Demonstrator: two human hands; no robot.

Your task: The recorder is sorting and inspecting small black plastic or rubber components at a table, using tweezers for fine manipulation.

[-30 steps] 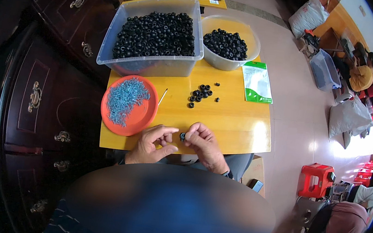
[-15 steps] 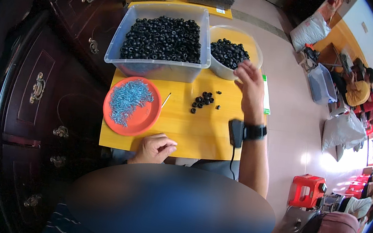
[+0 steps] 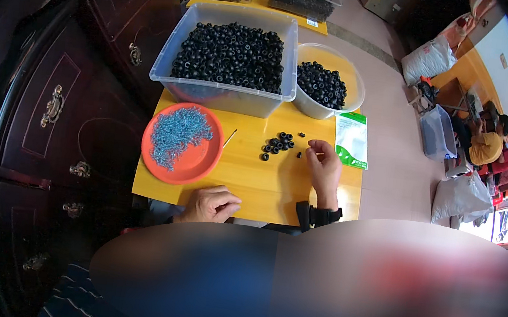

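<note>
My left hand (image 3: 211, 205) rests at the table's front edge with its fingers curled in; whatever they may hold is hidden. Low over the right part of the table is my right hand (image 3: 324, 169), its fingers bent and apart from the thumb, with nothing visible between them. Close to its fingertips lie two small black pieces (image 3: 299, 155). Left of these sits a loose cluster of black ring-like pieces (image 3: 276, 143). An orange-red plate (image 3: 199, 164) carries a heap of small bluish metallic pieces (image 3: 178, 133). A thin stick-like tool (image 3: 230, 138) lies beside the plate.
A big clear bin (image 3: 229, 100) and a round tub (image 3: 317, 108), both holding black rings, stand at the back. A green-and-white packet (image 3: 353, 139) lies at the right edge. Dark drawers (image 3: 51, 108) flank the left; people sit far right.
My right hand has come down and nearer from the round tub to the table beside the small black pieces, uncovering the packet. My left hand stays in place. The view has shifted slightly.
</note>
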